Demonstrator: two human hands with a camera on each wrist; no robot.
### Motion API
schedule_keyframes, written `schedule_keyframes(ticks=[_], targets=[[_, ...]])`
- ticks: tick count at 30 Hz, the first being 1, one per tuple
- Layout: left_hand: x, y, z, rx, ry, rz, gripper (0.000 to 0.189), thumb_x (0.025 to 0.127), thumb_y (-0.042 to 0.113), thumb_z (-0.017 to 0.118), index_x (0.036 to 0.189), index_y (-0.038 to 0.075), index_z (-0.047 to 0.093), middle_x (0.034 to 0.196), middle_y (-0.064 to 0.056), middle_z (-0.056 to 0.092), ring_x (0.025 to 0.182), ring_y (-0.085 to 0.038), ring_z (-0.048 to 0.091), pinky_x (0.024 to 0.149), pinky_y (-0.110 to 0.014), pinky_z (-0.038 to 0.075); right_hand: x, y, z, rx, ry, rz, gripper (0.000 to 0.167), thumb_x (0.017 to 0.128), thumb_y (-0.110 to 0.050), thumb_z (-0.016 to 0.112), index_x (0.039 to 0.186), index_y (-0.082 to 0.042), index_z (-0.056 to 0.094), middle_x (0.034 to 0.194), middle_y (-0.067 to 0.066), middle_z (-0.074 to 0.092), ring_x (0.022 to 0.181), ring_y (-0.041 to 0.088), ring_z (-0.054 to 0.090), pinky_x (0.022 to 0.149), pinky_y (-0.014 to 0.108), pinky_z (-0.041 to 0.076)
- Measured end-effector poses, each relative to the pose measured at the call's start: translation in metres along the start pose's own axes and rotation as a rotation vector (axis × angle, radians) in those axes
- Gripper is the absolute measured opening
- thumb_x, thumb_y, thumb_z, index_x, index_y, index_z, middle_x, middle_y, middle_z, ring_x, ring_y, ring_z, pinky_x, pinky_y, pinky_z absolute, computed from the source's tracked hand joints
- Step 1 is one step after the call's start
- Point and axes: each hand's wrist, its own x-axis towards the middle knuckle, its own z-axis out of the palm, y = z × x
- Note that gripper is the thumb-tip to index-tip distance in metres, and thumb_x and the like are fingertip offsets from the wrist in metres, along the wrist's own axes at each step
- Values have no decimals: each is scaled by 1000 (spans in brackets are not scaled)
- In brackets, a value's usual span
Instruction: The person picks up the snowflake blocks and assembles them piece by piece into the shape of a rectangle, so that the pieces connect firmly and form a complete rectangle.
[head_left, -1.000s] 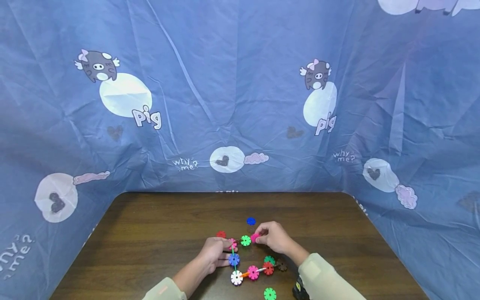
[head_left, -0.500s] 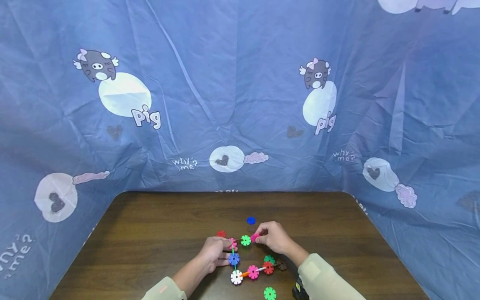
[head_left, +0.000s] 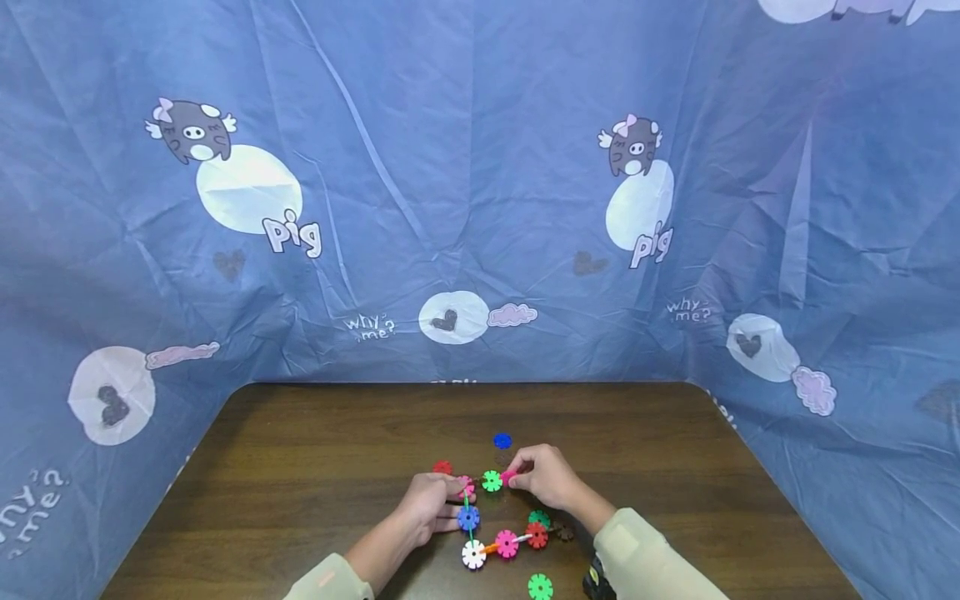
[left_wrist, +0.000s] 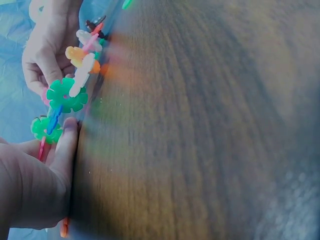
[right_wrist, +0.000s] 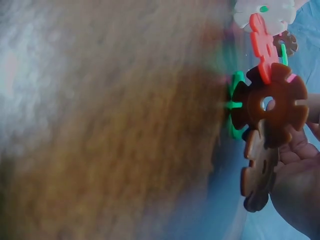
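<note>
A chain of interlocking snowflake discs bends between my hands in the head view. My left hand (head_left: 432,504) pinches its pink disc (head_left: 466,486) between thumb and fingers, with the other fingers behind the blue disc (head_left: 468,517). My right hand (head_left: 546,475) pinches another pink disc (head_left: 507,477), mostly covered by the fingertips, right at the edge of a bright green disc (head_left: 492,481). Toward me the chain runs through a white disc (head_left: 473,554), a pink disc (head_left: 507,543) and a red disc (head_left: 536,535). Brown discs (right_wrist: 272,102) show large in the right wrist view.
Loose on the brown table (head_left: 315,467) are a blue disc (head_left: 502,440), a red disc (head_left: 442,467) and a green disc (head_left: 540,587). A black object (head_left: 597,581) lies beside the right sleeve. A blue printed cloth (head_left: 465,208) hangs behind and at both sides.
My right hand and its pink disc have shifted slightly left, closer against the bright green disc. The left hand keeps its place and grip.
</note>
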Motion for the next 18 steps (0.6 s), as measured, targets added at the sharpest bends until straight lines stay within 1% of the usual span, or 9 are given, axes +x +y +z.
schedule_keyframes(ticks=[8,15,18], targets=[[2,0,3,7,22,1,16,99,6,57,109,-5,63,85,-9,74,56,-11,60,56,-29,59,3,0,-2,-2,28,-3,12,78,-4,85,73,-14,79,77,-3,74,73,4,63,63,23,51],[1,-1,4,9,48,-1,16,100,6,58,109,-6,64,85,-10,75,52,-9,60,52,-27,58,5,-1,-2,-16,33,2,14,76,-4,86,71,-15,80,73,-7,73,70,5,63,61,24,50],[1,0,4,11,50,1,17,100,5,58,111,-7,63,85,-11,75,52,-8,59,51,-26,58,4,-2,-2,2,30,21,14,76,-3,86,71,-14,80,73,-8,73,70,5,63,61,23,51]])
